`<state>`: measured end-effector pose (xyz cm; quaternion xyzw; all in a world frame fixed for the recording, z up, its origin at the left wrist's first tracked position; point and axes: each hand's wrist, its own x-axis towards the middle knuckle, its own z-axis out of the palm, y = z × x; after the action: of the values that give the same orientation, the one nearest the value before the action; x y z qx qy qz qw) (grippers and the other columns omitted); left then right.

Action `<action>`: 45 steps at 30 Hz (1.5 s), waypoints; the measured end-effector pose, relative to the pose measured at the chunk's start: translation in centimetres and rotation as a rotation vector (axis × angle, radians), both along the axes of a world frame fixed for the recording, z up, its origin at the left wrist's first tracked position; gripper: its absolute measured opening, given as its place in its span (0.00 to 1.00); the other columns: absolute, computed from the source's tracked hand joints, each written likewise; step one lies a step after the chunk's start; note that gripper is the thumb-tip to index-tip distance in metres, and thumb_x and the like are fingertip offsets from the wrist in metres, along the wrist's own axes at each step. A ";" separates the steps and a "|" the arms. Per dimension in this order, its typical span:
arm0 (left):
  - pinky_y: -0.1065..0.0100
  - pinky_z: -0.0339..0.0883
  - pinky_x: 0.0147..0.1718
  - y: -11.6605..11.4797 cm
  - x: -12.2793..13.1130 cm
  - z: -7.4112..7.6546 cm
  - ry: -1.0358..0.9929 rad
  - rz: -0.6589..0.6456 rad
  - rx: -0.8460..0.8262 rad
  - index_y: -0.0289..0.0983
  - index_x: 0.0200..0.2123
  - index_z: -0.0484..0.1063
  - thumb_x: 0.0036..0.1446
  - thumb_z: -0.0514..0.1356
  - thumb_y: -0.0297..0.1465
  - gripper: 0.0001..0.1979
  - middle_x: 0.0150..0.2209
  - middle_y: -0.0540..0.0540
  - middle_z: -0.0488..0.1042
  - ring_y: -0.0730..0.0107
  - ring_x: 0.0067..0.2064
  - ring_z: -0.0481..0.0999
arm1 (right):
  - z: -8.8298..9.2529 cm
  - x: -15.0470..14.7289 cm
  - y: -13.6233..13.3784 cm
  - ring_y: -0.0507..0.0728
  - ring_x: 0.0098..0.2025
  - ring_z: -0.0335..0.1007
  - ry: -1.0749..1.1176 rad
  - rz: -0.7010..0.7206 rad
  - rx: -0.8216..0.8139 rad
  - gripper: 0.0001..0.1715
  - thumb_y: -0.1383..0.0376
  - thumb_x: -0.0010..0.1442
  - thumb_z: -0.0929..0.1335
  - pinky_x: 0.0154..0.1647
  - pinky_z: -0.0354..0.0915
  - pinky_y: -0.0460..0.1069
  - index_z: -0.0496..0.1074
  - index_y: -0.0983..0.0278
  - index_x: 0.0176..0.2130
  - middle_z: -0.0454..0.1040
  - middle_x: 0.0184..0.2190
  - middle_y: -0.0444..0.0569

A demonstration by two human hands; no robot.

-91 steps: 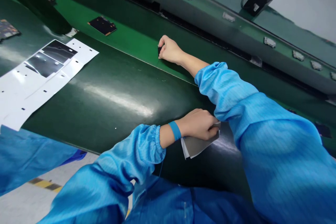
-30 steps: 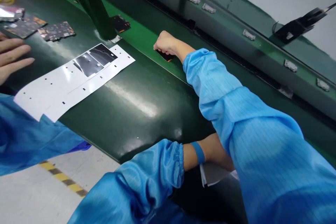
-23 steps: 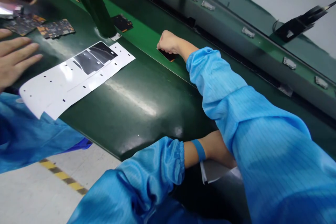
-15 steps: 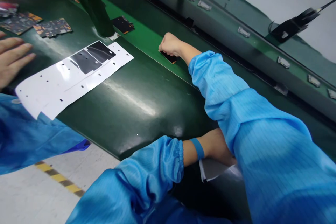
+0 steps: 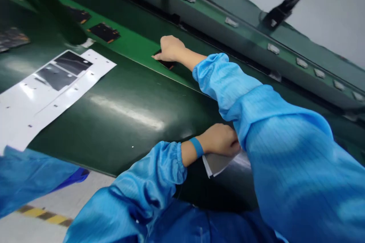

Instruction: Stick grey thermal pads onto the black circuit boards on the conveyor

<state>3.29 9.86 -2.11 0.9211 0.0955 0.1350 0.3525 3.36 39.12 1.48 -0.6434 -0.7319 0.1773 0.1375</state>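
My right hand (image 5: 171, 48) is closed at a dark circuit board (image 5: 167, 63) on the bright green strip, with its thumb and fingers over the board's edge. Most of that board is hidden beneath the hand. Nearer to me, my left hand (image 5: 221, 139), with a blue band at the wrist, is curled closed over a small stack of paper sheets (image 5: 218, 164). My right sleeve covers part of its fingers, and what they hold cannot be made out. Farther left along the strip lie another dark board (image 5: 104, 32) and a second one (image 5: 80, 15), partly behind a post.
A dark green post (image 5: 61, 19) rises at left. Beside it a white sheet (image 5: 68, 91) bears black film pieces. Another person's blue sleeve (image 5: 34, 182) is at lower left. Beyond the strip runs a raised rail (image 5: 251, 41) with several small metallic parts; a black device (image 5: 278, 13) stands behind.
The view has swung right. My right hand has moved right along the strip, away from the post, with the board beneath it. The other person's near hand has left the view.
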 end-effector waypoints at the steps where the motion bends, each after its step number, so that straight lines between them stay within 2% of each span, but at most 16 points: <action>1: 0.61 0.71 0.37 0.0 0.1 -0.1 0.011 -0.018 0.009 0.39 0.33 0.78 0.69 0.60 0.38 0.14 0.38 0.42 0.85 0.57 0.39 0.83 | 0.5 1.8 -1.9 0.63 0.43 0.69 0.012 0.017 0.014 0.31 0.65 0.53 0.83 0.46 0.68 0.55 0.59 0.58 0.27 0.62 0.29 0.46; 3: 0.62 0.67 0.36 0.1 0.3 -0.2 0.010 -0.020 0.014 0.39 0.31 0.75 0.69 0.57 0.35 0.14 0.33 0.43 0.83 0.59 0.36 0.81 | 1.5 6.2 -7.1 0.58 0.40 0.65 0.087 0.030 0.033 0.26 0.64 0.60 0.80 0.45 0.65 0.52 0.60 0.59 0.28 0.64 0.30 0.46; 5: 0.63 0.63 0.34 0.4 0.5 -0.3 -0.013 0.043 -0.024 0.39 0.27 0.71 0.67 0.56 0.34 0.14 0.28 0.44 0.79 0.62 0.33 0.78 | 2.1 11.3 -13.9 0.55 0.37 0.63 0.220 -0.020 0.052 0.22 0.63 0.65 0.76 0.43 0.62 0.50 0.61 0.60 0.28 0.65 0.30 0.45; 9: 0.65 0.55 0.29 1.0 0.6 -0.2 -0.092 0.252 -0.234 0.40 0.23 0.63 0.67 0.55 0.37 0.18 0.22 0.50 0.70 0.68 0.26 0.68 | 1.4 19.1 -28.1 0.56 0.32 0.62 0.575 -0.349 0.014 0.19 0.53 0.66 0.72 0.34 0.60 0.49 0.65 0.59 0.30 0.67 0.28 0.44; 12: 0.67 0.54 0.28 1.1 0.7 0.5 -0.086 0.392 -0.339 0.40 0.23 0.65 0.64 0.56 0.42 0.19 0.21 0.52 0.67 0.70 0.26 0.66 | -0.5 20.7 -35.3 0.57 0.35 0.69 0.752 -0.403 -0.012 0.16 0.49 0.64 0.73 0.35 0.63 0.50 0.73 0.58 0.34 0.75 0.33 0.46; 14: 0.68 0.55 0.28 0.8 0.9 1.2 -0.043 0.453 -0.378 0.39 0.26 0.71 0.63 0.58 0.45 0.19 0.22 0.53 0.68 0.71 0.28 0.65 | -1.8 20.2 -37.6 0.58 0.37 0.71 0.806 -0.364 -0.006 0.13 0.51 0.64 0.73 0.38 0.65 0.51 0.76 0.56 0.37 0.77 0.36 0.45; 16: 0.71 0.58 0.31 0.6 1.0 1.7 0.011 0.528 -0.380 0.40 0.32 0.77 0.64 0.61 0.46 0.16 0.26 0.57 0.73 0.73 0.31 0.68 | -2.9 19.5 -38.2 0.58 0.38 0.72 0.841 -0.352 0.053 0.10 0.54 0.65 0.72 0.39 0.65 0.51 0.75 0.56 0.38 0.78 0.37 0.44; 17: 0.71 0.61 0.36 0.5 1.1 1.9 0.043 0.566 -0.385 0.42 0.39 0.80 0.66 0.61 0.45 0.14 0.31 0.59 0.77 0.74 0.36 0.70 | -3.3 19.3 -38.2 0.58 0.40 0.73 0.854 -0.341 0.085 0.08 0.56 0.66 0.72 0.40 0.65 0.51 0.75 0.56 0.38 0.78 0.37 0.43; 19: 0.71 0.61 0.41 0.3 1.2 1.9 0.063 0.637 -0.414 0.42 0.44 0.80 0.66 0.61 0.45 0.15 0.35 0.62 0.78 0.75 0.39 0.70 | -3.8 19.1 -38.0 0.57 0.41 0.74 0.875 -0.339 0.129 0.05 0.60 0.66 0.73 0.43 0.66 0.50 0.74 0.56 0.39 0.79 0.38 0.43; 20: 0.71 0.61 0.40 0.2 1.2 1.7 0.056 0.656 -0.431 0.41 0.44 0.80 0.66 0.62 0.46 0.16 0.35 0.61 0.77 0.76 0.38 0.70 | -3.9 19.1 -38.0 0.57 0.41 0.73 0.884 -0.342 0.140 0.04 0.61 0.66 0.73 0.44 0.66 0.50 0.73 0.57 0.41 0.79 0.38 0.43; 23: 0.72 0.57 0.29 0.2 1.0 0.8 -0.046 0.642 -0.467 0.37 0.31 0.76 0.58 0.66 0.49 0.20 0.26 0.55 0.71 0.76 0.30 0.64 | -4.2 19.0 -38.2 0.54 0.36 0.70 0.896 -0.331 0.171 0.05 0.63 0.68 0.71 0.41 0.64 0.49 0.72 0.61 0.45 0.77 0.36 0.44; 26: 0.70 0.57 0.25 0.7 0.7 -0.2 -0.069 0.581 -0.492 0.38 0.27 0.73 0.55 0.67 0.50 0.21 0.23 0.52 0.69 0.73 0.26 0.64 | -4.9 19.2 -38.4 0.52 0.33 0.65 0.866 -0.251 0.252 0.07 0.63 0.69 0.69 0.38 0.62 0.49 0.73 0.64 0.43 0.74 0.35 0.45; 34: 0.72 0.57 0.24 0.4 0.6 -0.1 -0.087 0.487 -0.537 0.37 0.28 0.73 0.58 0.68 0.46 0.19 0.24 0.51 0.69 0.74 0.26 0.63 | -4.3 19.1 -38.6 0.53 0.34 0.64 0.716 -0.198 0.333 0.05 0.66 0.65 0.69 0.38 0.61 0.50 0.70 0.63 0.35 0.73 0.35 0.47; 39: 0.72 0.59 0.25 0.4 0.6 -0.1 -0.100 0.472 -0.541 0.37 0.28 0.74 0.59 0.68 0.45 0.18 0.24 0.50 0.70 0.73 0.26 0.64 | -4.4 18.6 -38.9 0.57 0.37 0.64 0.526 -0.138 0.507 0.08 0.68 0.67 0.66 0.42 0.61 0.53 0.65 0.61 0.33 0.70 0.33 0.48; 42: 0.72 0.59 0.24 0.3 0.6 -0.1 -0.105 0.471 -0.548 0.37 0.28 0.74 0.59 0.68 0.44 0.17 0.24 0.50 0.70 0.73 0.26 0.65 | -4.5 18.5 -39.0 0.55 0.35 0.64 0.632 -0.210 0.520 0.08 0.67 0.68 0.66 0.39 0.61 0.52 0.65 0.61 0.35 0.71 0.33 0.47; 45: 0.72 0.59 0.24 0.3 0.6 -0.2 -0.094 0.456 -0.544 0.37 0.30 0.74 0.60 0.68 0.45 0.18 0.25 0.50 0.71 0.73 0.26 0.66 | -4.5 18.4 -38.9 0.53 0.33 0.63 0.752 -0.301 0.426 0.01 0.66 0.68 0.67 0.37 0.62 0.50 0.69 0.62 0.41 0.74 0.36 0.47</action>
<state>3.87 10.11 -2.28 0.7414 0.3149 0.2218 0.5495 21.76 0.21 -3.03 -0.5910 -0.5498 0.2220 0.5470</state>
